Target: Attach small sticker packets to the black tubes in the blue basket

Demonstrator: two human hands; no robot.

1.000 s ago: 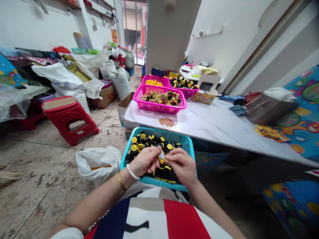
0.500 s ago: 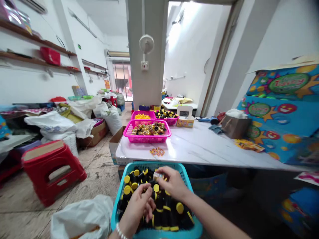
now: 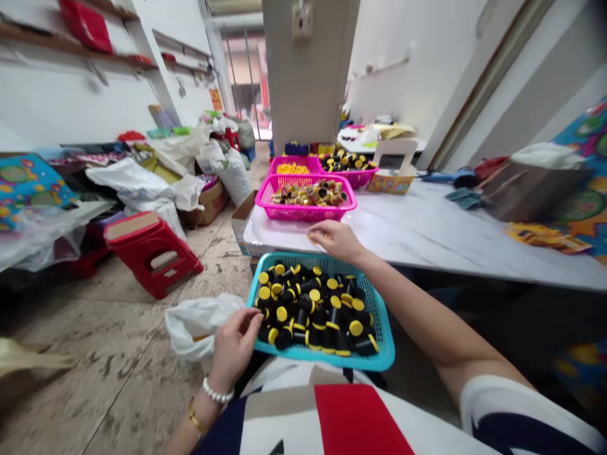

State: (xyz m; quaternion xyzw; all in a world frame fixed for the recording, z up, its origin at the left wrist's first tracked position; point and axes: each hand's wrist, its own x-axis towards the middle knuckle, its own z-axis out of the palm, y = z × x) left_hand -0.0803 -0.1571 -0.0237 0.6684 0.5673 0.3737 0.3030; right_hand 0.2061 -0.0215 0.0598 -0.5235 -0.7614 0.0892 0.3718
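On the near-left edge of the white table, my right hand (image 3: 337,241) has its fingertips pinched together at a small orange label (image 3: 312,239); the hand covers most of that spot. My left hand (image 3: 236,344), with a white beaded bracelet, is at the left rim of the turquoise basket (image 3: 386,354). Its thumb and fingertips come together there, and whatever they hold, if anything, is too small to tell. Inside the basket lie many small black bottles (image 3: 303,309) with yellow caps, piled in all directions. The basket rests at my lap, below the table edge.
A pink basket (image 3: 265,205) of gold-wrapped pieces stands on the white table (image 3: 403,221). Behind it are pink trays with yellow caps (image 3: 291,169) and black bottles (image 3: 348,160). A red stool (image 3: 152,253) and white bag (image 3: 194,322) are at left on the floor.
My right hand has moved from over the turquoise basket forward to the labels on the table. My left hand has drawn back to the basket's left rim. The view has tilted down.
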